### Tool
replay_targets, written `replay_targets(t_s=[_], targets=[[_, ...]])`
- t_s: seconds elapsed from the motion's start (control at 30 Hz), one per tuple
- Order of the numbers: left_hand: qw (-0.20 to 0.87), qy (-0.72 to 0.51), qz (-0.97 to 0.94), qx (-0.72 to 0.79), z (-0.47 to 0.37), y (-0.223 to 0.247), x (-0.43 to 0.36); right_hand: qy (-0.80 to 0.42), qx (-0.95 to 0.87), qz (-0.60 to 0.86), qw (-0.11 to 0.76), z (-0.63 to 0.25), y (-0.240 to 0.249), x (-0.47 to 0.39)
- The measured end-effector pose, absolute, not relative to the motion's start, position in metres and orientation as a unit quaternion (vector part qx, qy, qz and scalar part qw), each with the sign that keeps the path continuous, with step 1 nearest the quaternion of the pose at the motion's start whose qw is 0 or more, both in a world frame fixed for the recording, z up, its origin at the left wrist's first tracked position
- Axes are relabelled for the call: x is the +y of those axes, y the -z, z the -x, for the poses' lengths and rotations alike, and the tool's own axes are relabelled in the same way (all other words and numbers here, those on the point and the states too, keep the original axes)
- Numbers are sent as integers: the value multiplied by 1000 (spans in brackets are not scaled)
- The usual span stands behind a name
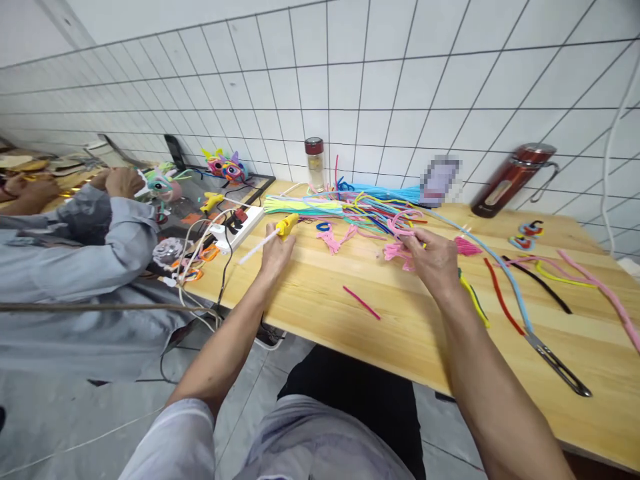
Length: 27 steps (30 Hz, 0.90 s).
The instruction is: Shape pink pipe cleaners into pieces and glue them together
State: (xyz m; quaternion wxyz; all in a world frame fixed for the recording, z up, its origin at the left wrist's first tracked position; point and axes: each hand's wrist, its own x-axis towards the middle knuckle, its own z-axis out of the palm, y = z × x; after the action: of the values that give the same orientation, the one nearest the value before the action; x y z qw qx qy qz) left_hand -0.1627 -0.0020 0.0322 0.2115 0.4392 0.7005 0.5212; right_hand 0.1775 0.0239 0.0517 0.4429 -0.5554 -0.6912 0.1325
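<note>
My left hand (278, 252) is wrapped round a yellow glue gun (287, 225), with a long white glue stick sticking out of its back toward me. Over the table, my right hand (436, 261) is closed, its thumb and fingers pinching a bent pink pipe cleaner (399, 221). Just beneath those fingers lie more pink pipe cleaner pieces (395, 252). Between my hands, a shaped pink pipe cleaner piece (332, 240) rests on the wood near a small dark blue ring (323, 227). One short magenta pipe cleaner (361, 303) lies closer to the front edge.
A heap of coloured pipe cleaners (310, 204) lies along the back. At right are thread snips (557, 365) and a dark red flask (515, 180). A glass bottle (315, 165) stands by the wall. Left are a power strip (240, 230), cables and a co-worker's arm (107, 233).
</note>
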Motion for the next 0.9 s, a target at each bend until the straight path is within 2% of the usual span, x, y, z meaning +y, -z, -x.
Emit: replay_targets(t_s=[0.1,0.3,0.43,0.73,0.8,0.9], targets=[[45,-385,-497,776,174,-28,1,-120,-709,562,408,-171,-45,24],[-24,-234,-561,794,190,-14,-7,-103,-740,555,365,-164,-38,23],[-18,-181,-576,797,201,-5,-5,-125,-752,540,357,-159,-38,21],[19,-154,-543,825,210,-13,-13,-206,-722,545,373,-157,-40,15],[-14,-181,-536,825,205,-20,-20,-255,-701,545,383,-157,-44,15],[-35,-289,-574,765,185,-38,-30,-354,-657,530,403,-159,-51,15]])
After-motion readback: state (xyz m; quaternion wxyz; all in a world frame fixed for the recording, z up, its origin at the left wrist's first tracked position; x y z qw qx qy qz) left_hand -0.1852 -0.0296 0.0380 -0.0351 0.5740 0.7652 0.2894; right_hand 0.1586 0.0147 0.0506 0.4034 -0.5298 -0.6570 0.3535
